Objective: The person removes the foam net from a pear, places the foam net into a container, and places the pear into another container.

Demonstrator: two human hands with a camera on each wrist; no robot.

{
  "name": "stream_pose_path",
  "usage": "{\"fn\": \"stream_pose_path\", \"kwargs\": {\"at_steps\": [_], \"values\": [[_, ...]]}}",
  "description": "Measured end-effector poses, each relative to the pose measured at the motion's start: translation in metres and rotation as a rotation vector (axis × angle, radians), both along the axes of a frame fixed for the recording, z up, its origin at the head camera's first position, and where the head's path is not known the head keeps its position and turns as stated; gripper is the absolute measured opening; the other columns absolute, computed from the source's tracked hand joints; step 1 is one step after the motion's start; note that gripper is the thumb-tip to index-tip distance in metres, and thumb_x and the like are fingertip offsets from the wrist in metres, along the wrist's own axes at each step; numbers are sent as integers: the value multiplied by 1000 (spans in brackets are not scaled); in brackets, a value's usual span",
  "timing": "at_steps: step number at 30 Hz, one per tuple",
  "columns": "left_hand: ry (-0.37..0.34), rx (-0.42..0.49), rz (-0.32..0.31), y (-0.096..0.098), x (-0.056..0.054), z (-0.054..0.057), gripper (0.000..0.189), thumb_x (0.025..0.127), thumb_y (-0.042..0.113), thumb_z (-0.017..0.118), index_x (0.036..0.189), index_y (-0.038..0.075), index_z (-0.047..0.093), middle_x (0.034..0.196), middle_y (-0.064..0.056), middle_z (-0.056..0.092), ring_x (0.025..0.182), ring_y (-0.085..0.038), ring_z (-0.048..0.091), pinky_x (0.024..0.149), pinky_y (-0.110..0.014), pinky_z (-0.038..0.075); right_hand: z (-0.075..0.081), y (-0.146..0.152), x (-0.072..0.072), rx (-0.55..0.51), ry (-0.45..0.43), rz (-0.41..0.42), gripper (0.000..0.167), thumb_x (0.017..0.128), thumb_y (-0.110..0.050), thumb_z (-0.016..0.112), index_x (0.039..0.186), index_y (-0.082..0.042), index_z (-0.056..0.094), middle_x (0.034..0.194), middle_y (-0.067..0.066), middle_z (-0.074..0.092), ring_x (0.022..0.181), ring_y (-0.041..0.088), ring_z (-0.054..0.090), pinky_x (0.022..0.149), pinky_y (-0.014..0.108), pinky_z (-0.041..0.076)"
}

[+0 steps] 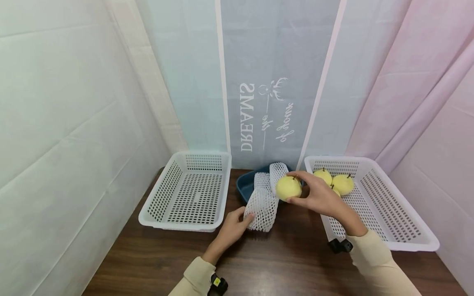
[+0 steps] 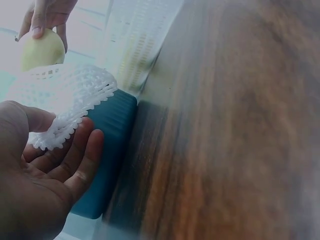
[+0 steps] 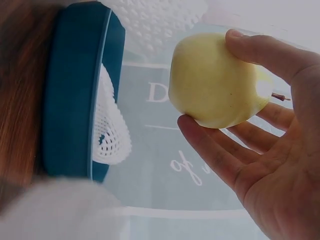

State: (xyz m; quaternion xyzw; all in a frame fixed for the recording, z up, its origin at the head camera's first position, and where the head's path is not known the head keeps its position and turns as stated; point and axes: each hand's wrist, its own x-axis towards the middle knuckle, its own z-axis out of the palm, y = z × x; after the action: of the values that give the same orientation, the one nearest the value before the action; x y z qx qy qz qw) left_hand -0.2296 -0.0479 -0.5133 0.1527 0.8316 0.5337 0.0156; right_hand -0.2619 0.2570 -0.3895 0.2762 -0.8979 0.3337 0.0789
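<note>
My left hand (image 1: 234,227) pinches the near end of a white foam net sleeve (image 1: 262,209) between thumb and fingers; the left wrist view shows the foam net (image 2: 75,95) gripped at its scalloped edge. My right hand (image 1: 320,196) holds a yellow-green pear (image 1: 289,188) just right of the sleeve, thumb on one side and fingers on the other. In the right wrist view the pear (image 3: 215,82) has its stem toward the palm. Behind the hands stands a dark blue tray (image 1: 245,187) with more foam nets (image 1: 278,170) in it.
On the right, a white slotted basket (image 1: 400,205) holds several pears (image 1: 342,184), partly hidden by my right hand. Another white basket (image 1: 198,197), with nothing in it, stands at the left. Both are on the brown wooden table (image 1: 266,263), with a printed curtain (image 1: 274,61) behind.
</note>
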Motion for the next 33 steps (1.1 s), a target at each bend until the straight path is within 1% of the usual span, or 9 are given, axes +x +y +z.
{"fn": "stream_pose_path", "kwargs": {"at_steps": [5,9,14,17,20,23,28,30,33], "values": [[27,25,1,1,-3,3,25,108,29,65,121,10,74,105,-6,79,81,-2,63,75,-24,53,3,4,-2,-18,-13,5,72,83,-23,94,144,-6,60,129,11,70,93,21,69,75,30,61],[13,44,3,3,-5,5,24,108,27,65,122,10,73,105,-7,78,76,-2,64,72,-24,54,5,8,-4,-16,13,0,72,81,-19,95,143,-4,61,131,13,69,97,25,67,76,34,63],[-23,80,15,6,-6,8,26,108,27,65,126,10,72,113,-9,78,80,-5,70,74,-25,57,8,13,-6,-3,26,-7,71,82,-21,94,143,-4,60,137,14,68,106,27,69,81,38,64],[3,74,37,8,-8,10,24,107,28,67,123,12,74,115,-6,76,86,-6,67,76,-25,56,8,17,-8,-2,17,-9,71,83,-21,94,143,-3,60,138,14,67,109,28,69,83,37,64],[57,53,63,10,-11,11,21,107,30,67,116,13,75,113,-3,73,92,-8,62,80,-24,53,9,19,-10,-7,1,-12,70,84,-21,94,143,-3,60,137,14,67,110,28,68,84,37,64],[100,50,82,11,-15,12,21,107,30,67,114,13,76,113,-4,72,96,-11,61,84,-25,52,10,22,-11,2,-15,-24,70,85,-21,93,144,-3,59,138,14,67,111,28,67,85,40,64],[93,72,101,12,-18,15,24,106,31,68,119,12,77,119,-6,74,102,-13,65,88,-28,53,13,26,-13,9,-29,-40,71,85,-21,92,144,1,59,138,17,66,112,31,67,86,44,64],[82,78,102,13,-20,15,25,106,31,68,120,11,76,118,-6,75,99,-11,65,86,-27,54,14,28,-14,1,-29,-38,71,84,-19,93,143,2,59,137,18,67,111,32,67,86,43,64],[76,89,95,13,-22,14,25,106,30,68,118,10,75,107,-8,76,82,-6,62,76,-25,53,14,31,-15,-2,-19,-40,70,83,-18,93,141,2,59,136,19,67,110,30,67,84,41,64]]}}
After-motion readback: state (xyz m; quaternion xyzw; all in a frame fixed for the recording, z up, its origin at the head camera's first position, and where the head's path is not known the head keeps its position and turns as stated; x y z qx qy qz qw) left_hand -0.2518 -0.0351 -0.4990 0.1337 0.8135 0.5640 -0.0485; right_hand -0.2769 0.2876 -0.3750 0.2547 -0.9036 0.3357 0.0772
